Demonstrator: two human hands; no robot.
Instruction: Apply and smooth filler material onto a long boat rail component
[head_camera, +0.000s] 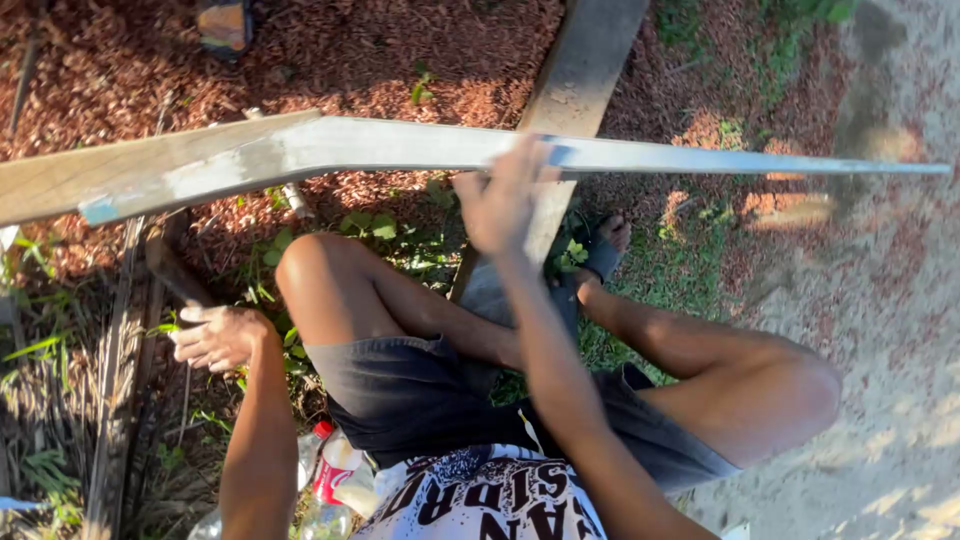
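Plank (330, 150) — right hand (500, 200) on it

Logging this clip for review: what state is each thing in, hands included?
Long board: raised, lying across the view, crossing over a second plank.
Second plank: flat on the ground, running away from the person.
Right hand: fingers spread, pressed on the long board.
Left hand: open, holding nothing, near dry stalks.
Plastic bottle: lying on the ground, red cap on.
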